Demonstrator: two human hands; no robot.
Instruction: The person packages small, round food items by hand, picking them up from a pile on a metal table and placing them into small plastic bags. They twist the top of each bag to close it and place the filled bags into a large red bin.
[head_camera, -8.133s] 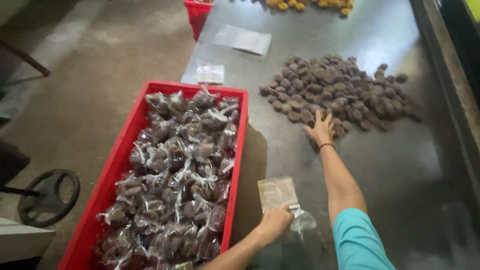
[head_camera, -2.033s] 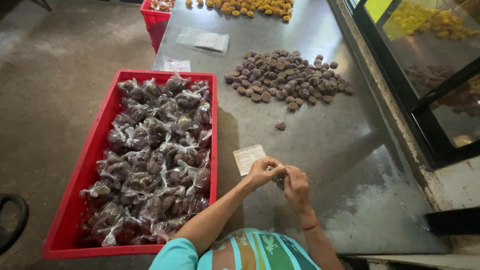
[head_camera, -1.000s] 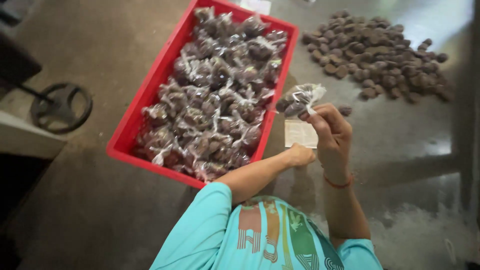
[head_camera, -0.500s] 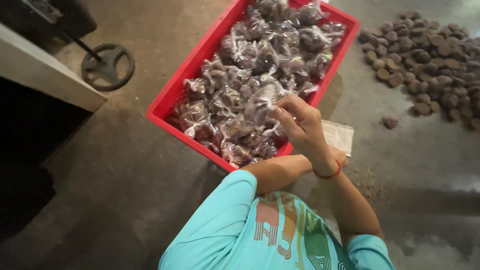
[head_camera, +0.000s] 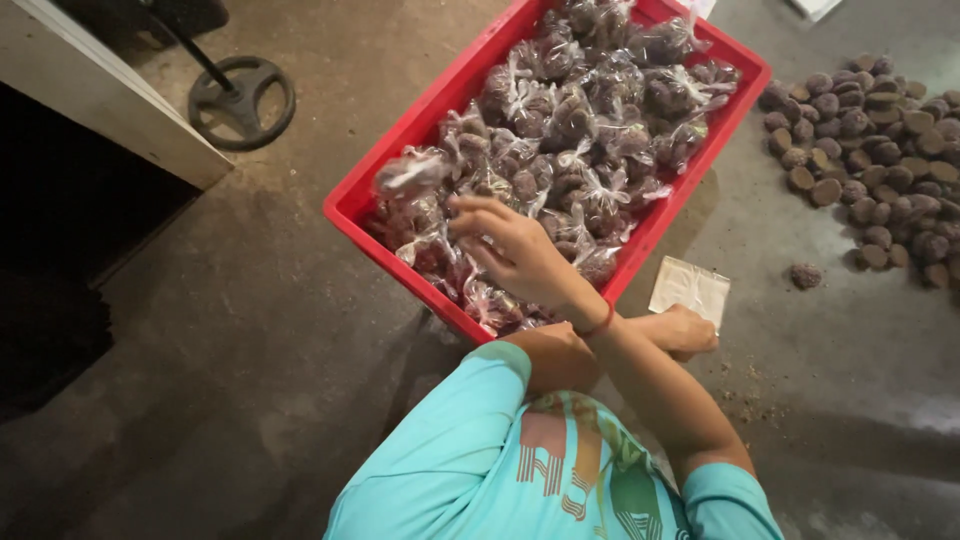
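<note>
The red rectangular plastic crate (head_camera: 352, 205) lies slantwise on the grey concrete floor (head_camera: 250, 330), heaped to its rim with small clear plastic bags of dark round pieces (head_camera: 590, 130); its near corner sits just in front of the person's turquoise sleeve (head_camera: 450, 450), and its right wall runs close beside the flat stack of empty clear bags (head_camera: 690, 288). Bare floor opens to the left of the crate, bounded by a pale panel edge (head_camera: 110, 100) and a black round wheel-shaped base (head_camera: 242, 100) further up. To the right, a loose pile of dark brown round pieces (head_camera: 880, 140) spreads on the floor, one stray piece (head_camera: 806, 275) apart from it, near the empty bags. The arms cross: the right hand (head_camera: 510, 250) reaches over the crate's near end, fingers loosely spread and curled above the filled bags, clasping nothing that can be made out. The left hand (head_camera: 685, 330) rests beside the stack of empty bags, fingers curled in; whether it holds anything cannot be told.
</note>
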